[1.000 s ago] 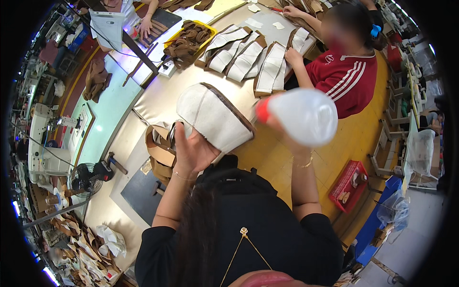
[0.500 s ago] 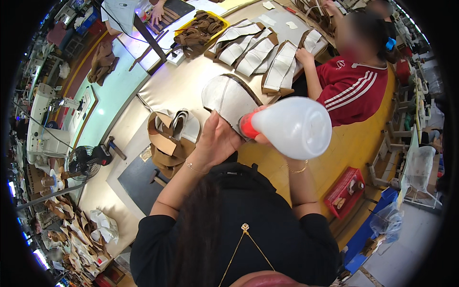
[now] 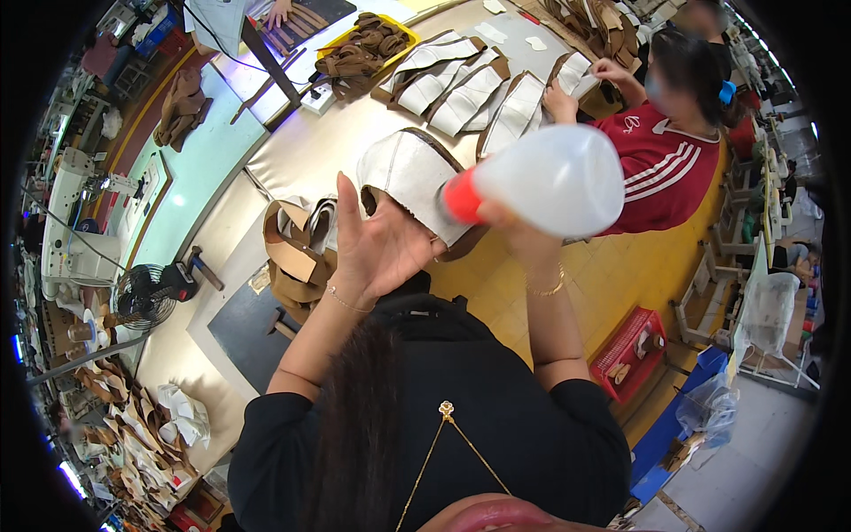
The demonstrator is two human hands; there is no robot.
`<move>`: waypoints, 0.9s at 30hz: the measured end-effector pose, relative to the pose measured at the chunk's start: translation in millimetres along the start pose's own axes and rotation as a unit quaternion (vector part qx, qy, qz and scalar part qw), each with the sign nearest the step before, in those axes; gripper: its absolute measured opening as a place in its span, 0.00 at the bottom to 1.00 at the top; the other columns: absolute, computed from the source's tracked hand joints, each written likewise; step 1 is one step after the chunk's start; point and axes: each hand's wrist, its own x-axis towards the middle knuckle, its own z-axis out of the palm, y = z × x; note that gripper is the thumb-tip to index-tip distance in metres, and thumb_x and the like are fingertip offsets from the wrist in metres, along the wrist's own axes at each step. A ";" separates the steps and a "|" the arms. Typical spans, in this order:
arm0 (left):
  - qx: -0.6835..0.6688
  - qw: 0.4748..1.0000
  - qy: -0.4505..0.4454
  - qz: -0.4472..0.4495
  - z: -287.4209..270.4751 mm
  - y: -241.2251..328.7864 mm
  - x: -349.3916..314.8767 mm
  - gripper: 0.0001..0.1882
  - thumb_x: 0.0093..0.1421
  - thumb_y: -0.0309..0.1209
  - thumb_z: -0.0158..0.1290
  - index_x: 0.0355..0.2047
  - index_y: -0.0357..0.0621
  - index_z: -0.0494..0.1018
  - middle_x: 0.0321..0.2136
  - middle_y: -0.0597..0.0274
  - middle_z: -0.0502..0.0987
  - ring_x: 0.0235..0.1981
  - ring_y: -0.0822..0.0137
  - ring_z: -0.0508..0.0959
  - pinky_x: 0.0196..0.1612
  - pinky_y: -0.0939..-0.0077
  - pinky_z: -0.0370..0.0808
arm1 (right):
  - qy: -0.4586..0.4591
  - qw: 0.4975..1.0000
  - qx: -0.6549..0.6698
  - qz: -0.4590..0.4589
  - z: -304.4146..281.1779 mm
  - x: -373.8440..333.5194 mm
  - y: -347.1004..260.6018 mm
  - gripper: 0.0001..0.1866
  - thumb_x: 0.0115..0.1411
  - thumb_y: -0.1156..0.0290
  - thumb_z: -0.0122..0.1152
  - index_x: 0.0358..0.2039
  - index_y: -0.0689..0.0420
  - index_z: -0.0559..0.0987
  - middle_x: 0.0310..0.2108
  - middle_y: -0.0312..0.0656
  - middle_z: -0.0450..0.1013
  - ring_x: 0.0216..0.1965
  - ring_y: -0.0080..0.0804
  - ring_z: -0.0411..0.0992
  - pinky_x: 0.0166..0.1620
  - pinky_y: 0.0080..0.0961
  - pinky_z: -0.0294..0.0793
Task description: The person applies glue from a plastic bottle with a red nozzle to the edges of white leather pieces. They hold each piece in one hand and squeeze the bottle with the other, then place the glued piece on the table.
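Note:
My left hand (image 3: 383, 253) holds up a curved shoe upper piece (image 3: 406, 176), white-lined with a dark brown edge. Its thumb points upward, while the fingers go under the piece and are partly hidden. In my right hand (image 3: 521, 241) is a translucent white squeeze bottle (image 3: 560, 182), tilted nearly sideways with its red cap (image 3: 460, 197) toward the piece. The cap end overlaps the right side of the piece; I cannot tell whether it touches. The bottle hides some of the right fingers.
Left of my hands lie stacked brown pieces (image 3: 292, 257) beside a hammer (image 3: 282, 326) and a black fan (image 3: 152, 296). White-lined uppers (image 3: 465, 89) and a yellow tray (image 3: 413, 37) occupy the table's far side. A co-worker in a red shirt (image 3: 660, 173) handles pieces at right.
The bottle has swung slightly up and right, its cap staying beside the piece. The shoe upper has shifted left, and my left palm is turned more into view. The co-worker's hand has moved.

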 end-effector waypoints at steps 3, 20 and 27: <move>0.031 0.999 0.030 0.009 2.4 -2.3 4.7 0.52 0.46 0.74 0.35 0.63 0.54 0.46 0.63 0.59 0.48 0.63 0.57 0.49 0.62 0.55 0.48 | 0.048 0.983 0.164 0.068 8.8 -16.2 19.0 0.26 0.45 0.64 0.70 0.44 0.58 0.74 0.41 0.39 0.74 0.42 0.33 0.73 0.44 0.32 0.72; 0.053 0.997 0.042 -0.040 -9.3 -13.7 22.1 0.56 0.39 0.80 0.22 0.64 0.62 0.42 0.63 0.63 0.48 0.61 0.57 0.54 0.58 0.57 0.53 | 0.089 0.994 0.010 -0.064 9.7 40.5 -18.4 0.22 0.45 0.71 0.71 0.41 0.61 0.74 0.37 0.39 0.74 0.36 0.28 0.72 0.42 0.25 0.72; 0.075 0.996 0.023 0.035 -18.0 6.7 23.1 0.62 0.35 0.82 0.23 0.64 0.55 0.40 0.63 0.64 0.47 0.62 0.59 0.52 0.62 0.59 0.47 | -0.102 0.994 -0.016 -0.025 21.0 22.6 6.1 0.31 0.43 0.71 0.72 0.48 0.59 0.69 0.41 0.38 0.71 0.42 0.27 0.69 0.47 0.26 0.70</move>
